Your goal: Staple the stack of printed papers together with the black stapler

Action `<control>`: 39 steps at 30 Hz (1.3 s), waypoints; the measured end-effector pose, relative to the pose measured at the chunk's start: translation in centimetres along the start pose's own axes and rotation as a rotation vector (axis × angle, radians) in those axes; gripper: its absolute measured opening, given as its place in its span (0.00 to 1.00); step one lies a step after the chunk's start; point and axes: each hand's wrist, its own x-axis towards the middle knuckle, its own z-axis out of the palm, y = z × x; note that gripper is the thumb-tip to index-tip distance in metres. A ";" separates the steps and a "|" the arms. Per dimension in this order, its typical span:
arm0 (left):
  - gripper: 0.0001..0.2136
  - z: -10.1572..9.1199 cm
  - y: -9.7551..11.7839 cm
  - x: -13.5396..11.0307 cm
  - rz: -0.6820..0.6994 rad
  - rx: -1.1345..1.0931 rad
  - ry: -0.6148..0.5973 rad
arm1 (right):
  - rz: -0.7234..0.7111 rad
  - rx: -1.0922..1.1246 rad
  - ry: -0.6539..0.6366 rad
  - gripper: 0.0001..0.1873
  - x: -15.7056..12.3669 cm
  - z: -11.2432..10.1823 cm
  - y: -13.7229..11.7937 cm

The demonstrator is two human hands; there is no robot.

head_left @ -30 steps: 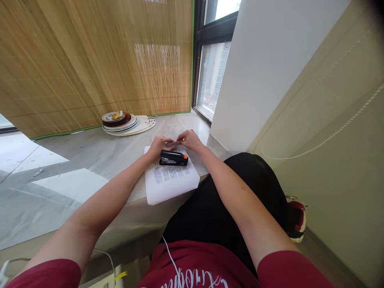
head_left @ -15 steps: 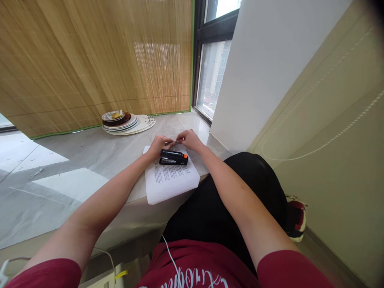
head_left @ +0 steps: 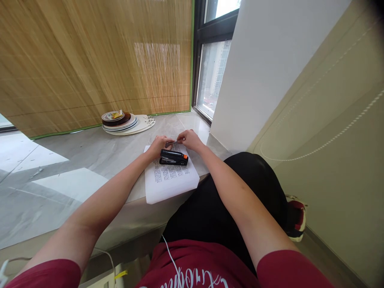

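A black stapler (head_left: 174,157) with an orange end lies across a printed paper sheet (head_left: 168,188) on the stone ledge. Just beyond it, my left hand (head_left: 159,145) is closed on a small grey strip (head_left: 175,142) that looks like a strip of staples. My right hand (head_left: 190,139) pinches the other end of this strip between thumb and fingers. Both hands are over the far part of the sheet, their fingertips close together. The strip is partly hidden by the fingers.
A stack of plates (head_left: 120,123) stands on the ledge (head_left: 99,146) at the back left, before a bamboo blind (head_left: 105,60). A window (head_left: 213,76) and white wall (head_left: 258,72) bound the right side. The sheet's near edge overhangs the ledge.
My right hand has shifted very slightly right, and more of the grey strip shows between the hands. The stapler and plates have stayed put.
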 end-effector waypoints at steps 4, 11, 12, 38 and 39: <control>0.14 -0.1 0.1 0.0 -0.007 -0.003 0.026 | 0.008 0.009 0.002 0.07 0.0 0.0 0.1; 0.10 -0.6 0.8 -0.2 -0.015 -0.038 0.097 | 0.004 0.018 0.002 0.07 0.1 -0.1 0.1; 0.09 -0.7 0.9 -0.2 -0.019 -0.046 0.091 | 0.005 0.016 0.003 0.07 0.1 -0.1 0.1; 0.18 0.2 0.0 0.2 0.068 -0.044 0.192 | -0.067 0.137 0.048 0.06 0.2 0.6 0.2; 0.17 0.2 0.0 0.2 0.065 -0.044 0.185 | -0.072 0.150 0.059 0.07 0.1 0.6 0.1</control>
